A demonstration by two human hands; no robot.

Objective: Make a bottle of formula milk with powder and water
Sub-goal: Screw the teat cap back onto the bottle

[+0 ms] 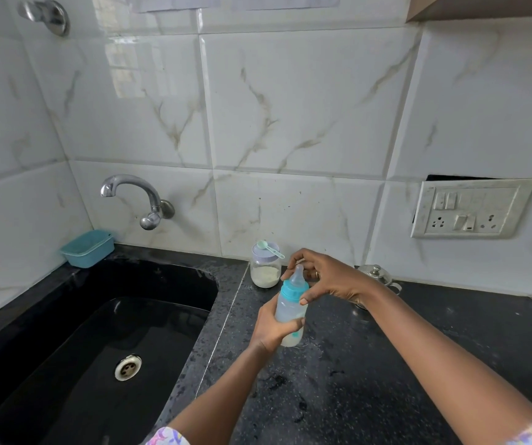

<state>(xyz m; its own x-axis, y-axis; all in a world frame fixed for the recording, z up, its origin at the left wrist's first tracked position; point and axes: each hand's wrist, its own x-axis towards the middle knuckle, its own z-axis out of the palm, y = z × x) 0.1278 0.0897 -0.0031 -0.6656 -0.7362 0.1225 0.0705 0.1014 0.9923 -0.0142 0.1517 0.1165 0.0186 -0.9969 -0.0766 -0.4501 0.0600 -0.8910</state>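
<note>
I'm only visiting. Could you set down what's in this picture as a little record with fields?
place: black counter beside a black sink
left hand: grips the body of the bottle
right hand: finger and thumb round the bottle's teal collar, under the teat
bottle: tilted, teat on, pale liquid low inside
jar: lid on, white powder at the bottom, by the wall
scoop: green, lying on the jar's lid
also there: tap, blue tub, steel pot
</note>
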